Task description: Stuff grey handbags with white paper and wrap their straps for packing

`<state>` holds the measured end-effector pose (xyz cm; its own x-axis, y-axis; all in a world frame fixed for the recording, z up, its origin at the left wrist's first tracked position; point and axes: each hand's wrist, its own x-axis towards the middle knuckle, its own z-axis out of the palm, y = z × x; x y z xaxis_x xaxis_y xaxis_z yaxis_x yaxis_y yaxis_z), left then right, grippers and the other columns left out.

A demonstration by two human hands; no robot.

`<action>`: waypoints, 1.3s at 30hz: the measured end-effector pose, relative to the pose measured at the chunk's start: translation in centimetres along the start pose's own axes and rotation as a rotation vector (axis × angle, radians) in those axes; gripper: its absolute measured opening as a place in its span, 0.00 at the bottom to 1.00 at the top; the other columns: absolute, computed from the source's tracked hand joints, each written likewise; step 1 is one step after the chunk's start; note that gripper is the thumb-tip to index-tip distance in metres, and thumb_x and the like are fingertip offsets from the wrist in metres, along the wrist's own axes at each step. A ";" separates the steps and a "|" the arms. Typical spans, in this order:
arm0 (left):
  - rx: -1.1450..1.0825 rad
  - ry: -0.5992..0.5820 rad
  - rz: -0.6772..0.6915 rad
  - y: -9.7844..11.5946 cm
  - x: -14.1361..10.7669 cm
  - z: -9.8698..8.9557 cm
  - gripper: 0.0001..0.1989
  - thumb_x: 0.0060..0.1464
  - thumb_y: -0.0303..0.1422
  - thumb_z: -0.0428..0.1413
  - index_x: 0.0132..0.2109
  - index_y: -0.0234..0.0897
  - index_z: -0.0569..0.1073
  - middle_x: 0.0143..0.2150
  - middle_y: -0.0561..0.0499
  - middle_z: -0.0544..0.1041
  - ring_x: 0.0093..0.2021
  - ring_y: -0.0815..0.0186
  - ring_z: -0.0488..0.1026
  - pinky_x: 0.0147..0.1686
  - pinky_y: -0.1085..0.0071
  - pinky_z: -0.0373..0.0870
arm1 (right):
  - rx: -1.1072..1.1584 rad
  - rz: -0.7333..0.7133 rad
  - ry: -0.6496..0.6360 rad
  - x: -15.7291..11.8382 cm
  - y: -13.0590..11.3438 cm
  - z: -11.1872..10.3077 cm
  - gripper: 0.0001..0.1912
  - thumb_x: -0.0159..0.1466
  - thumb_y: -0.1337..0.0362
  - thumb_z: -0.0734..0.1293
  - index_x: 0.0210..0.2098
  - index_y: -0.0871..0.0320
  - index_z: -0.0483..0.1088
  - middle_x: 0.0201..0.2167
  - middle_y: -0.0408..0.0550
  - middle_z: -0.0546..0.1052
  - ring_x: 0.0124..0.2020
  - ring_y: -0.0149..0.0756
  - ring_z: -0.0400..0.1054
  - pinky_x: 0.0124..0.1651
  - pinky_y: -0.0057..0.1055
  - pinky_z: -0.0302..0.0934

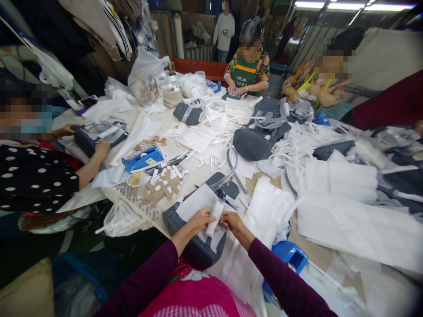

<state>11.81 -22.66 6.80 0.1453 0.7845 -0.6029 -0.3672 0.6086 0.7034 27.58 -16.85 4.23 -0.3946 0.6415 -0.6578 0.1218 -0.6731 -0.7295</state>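
Close in front of me a dark grey bag [203, 251] lies at the table's near edge, with a white sheet [194, 203] over its upper part. My left hand [202, 221] is closed round a small white wrapped strip [215, 218], just above the bag. To the right of that strip, my right hand [231, 221] has its fingers pinched together at the strip's edge; whether it grips the strip itself or a thin piece on it is too small to tell. Grey straps [233, 163] curve up beyond the bag.
Brown and white slips [165, 187] and a blue tape dispenser [143, 159] lie to the left. A white sheet stack [360, 229] and another blue dispenser [291, 255] are at right. Grey bags [254, 143] lie farther off. Several people work around the table.
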 end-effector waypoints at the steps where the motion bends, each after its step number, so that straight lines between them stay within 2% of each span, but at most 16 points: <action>1: 0.002 -0.004 0.000 0.0 0.0 0.0 0.27 0.37 0.39 0.69 0.42 0.30 0.70 0.38 0.42 0.77 0.29 0.59 0.77 0.32 0.59 0.76 | -0.021 -0.012 -0.008 -0.1 -0.3 -0.2 0.03 0.43 0.66 0.63 0.19 0.60 0.64 0.12 0.38 0.65 0.11 0.21 0.49 0.15 0.23 0.41; 4: 0.003 0.001 0.003 -0.1 0.0 -0.1 0.27 0.35 0.41 0.69 0.41 0.29 0.72 0.36 0.43 0.77 0.30 0.59 0.77 0.32 0.60 0.76 | -0.087 -0.054 -0.040 -0.5 -0.7 -0.6 0.05 0.45 0.65 0.64 0.17 0.59 0.64 0.10 0.37 0.63 0.10 0.22 0.48 0.15 0.24 0.43; 6: 0.008 0.014 -0.005 -0.2 0.0 -0.1 0.28 0.35 0.42 0.69 0.41 0.29 0.72 0.34 0.44 0.77 0.29 0.59 0.77 0.31 0.61 0.76 | -0.120 -0.076 -0.064 -1.1 -0.7 -0.8 0.05 0.46 0.64 0.66 0.21 0.59 0.66 0.12 0.37 0.66 0.12 0.24 0.53 0.17 0.24 0.48; 9: 0.008 0.036 -0.012 -0.4 0.2 -0.1 0.29 0.34 0.42 0.69 0.41 0.30 0.72 0.32 0.45 0.77 0.27 0.60 0.76 0.30 0.62 0.75 | -0.193 -0.238 -0.073 -2.4 0.0 -1.3 0.16 0.45 0.67 0.69 0.34 0.55 0.67 0.24 0.40 0.74 0.23 0.32 0.67 0.26 0.28 0.62; 11: 0.001 0.044 -0.009 -0.5 0.3 -0.2 0.28 0.33 0.42 0.69 0.41 0.31 0.72 0.32 0.46 0.77 0.28 0.60 0.76 0.30 0.61 0.75 | -0.281 -0.396 -0.053 -3.2 0.4 -1.7 0.18 0.48 0.68 0.68 0.39 0.53 0.66 0.31 0.42 0.75 0.31 0.36 0.70 0.35 0.32 0.66; 14: -0.002 0.046 -0.003 -0.6 0.3 -0.3 0.27 0.33 0.41 0.69 0.40 0.31 0.72 0.32 0.47 0.76 0.28 0.59 0.76 0.30 0.60 0.75 | -0.457 -0.523 -0.003 -3.8 0.2 -2.3 0.07 0.57 0.67 0.62 0.36 0.52 0.67 0.29 0.44 0.73 0.31 0.37 0.70 0.38 0.35 0.66; 18: 0.023 0.058 -0.009 -0.6 0.2 -0.2 0.26 0.35 0.40 0.68 0.41 0.30 0.72 0.29 0.47 0.76 0.24 0.58 0.75 0.27 0.60 0.74 | -0.767 -0.798 0.041 -3.5 -1.7 -2.3 0.10 0.62 0.68 0.60 0.28 0.54 0.70 0.30 0.48 0.72 0.33 0.39 0.67 0.37 0.35 0.61; 20: 0.056 0.082 -0.013 -0.6 0.3 -0.1 0.24 0.38 0.39 0.67 0.41 0.31 0.72 0.28 0.48 0.76 0.23 0.58 0.75 0.26 0.60 0.74 | -0.912 -0.931 -0.012 -3.2 -2.9 -1.9 0.12 0.64 0.68 0.59 0.28 0.54 0.71 0.32 0.49 0.71 0.34 0.39 0.66 0.38 0.34 0.59; 24: 0.106 0.156 -0.006 -0.8 0.9 0.1 0.14 0.38 0.34 0.65 0.33 0.33 0.72 0.25 0.51 0.75 0.24 0.60 0.74 0.23 0.65 0.73 | -1.147 -1.062 -0.195 -2.0 -4.8 -0.5 0.14 0.65 0.72 0.56 0.29 0.56 0.70 0.31 0.49 0.70 0.34 0.37 0.64 0.37 0.32 0.57; 27: 0.119 0.192 -0.002 -1.1 1.5 0.0 0.10 0.35 0.28 0.64 0.26 0.34 0.69 0.20 0.53 0.72 0.21 0.62 0.72 0.19 0.70 0.68 | -1.255 -1.066 -0.302 -0.8 -5.5 0.5 0.13 0.64 0.75 0.57 0.28 0.58 0.69 0.31 0.48 0.69 0.34 0.36 0.63 0.36 0.30 0.56; 30: 0.120 0.192 0.001 -1.3 1.7 -0.1 0.11 0.33 0.26 0.63 0.25 0.35 0.67 0.18 0.56 0.69 0.18 0.64 0.70 0.17 0.72 0.66 | -1.335 -0.953 -0.344 0.2 -6.1 1.0 0.12 0.61 0.77 0.59 0.27 0.59 0.69 0.31 0.46 0.70 0.31 0.32 0.63 0.32 0.27 0.53; 35: 0.089 0.099 0.033 -1.0 0.5 0.1 0.13 0.34 0.31 0.63 0.31 0.34 0.70 0.24 0.54 0.73 0.21 0.61 0.74 0.20 0.71 0.68 | -1.396 -0.724 -0.351 1.0 -7.2 1.3 0.08 0.55 0.76 0.63 0.29 0.59 0.69 0.32 0.44 0.72 0.30 0.29 0.64 0.31 0.25 0.50; 39: 0.053 0.060 0.054 -0.6 -0.3 0.6 0.17 0.40 0.41 0.63 0.33 0.34 0.70 0.25 0.52 0.74 0.23 0.60 0.75 0.23 0.68 0.71 | -1.428 -0.639 -0.338 1.5 -8.1 1.6 0.09 0.52 0.77 0.64 0.30 0.59 0.69 0.27 0.42 0.73 0.28 0.29 0.63 0.29 0.25 0.49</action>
<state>12.49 -23.15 6.77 0.0703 0.8090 -0.5836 -0.3241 0.5719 0.7536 24.58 -11.04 9.50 -0.8632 0.4319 -0.2616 0.5008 0.6658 -0.5531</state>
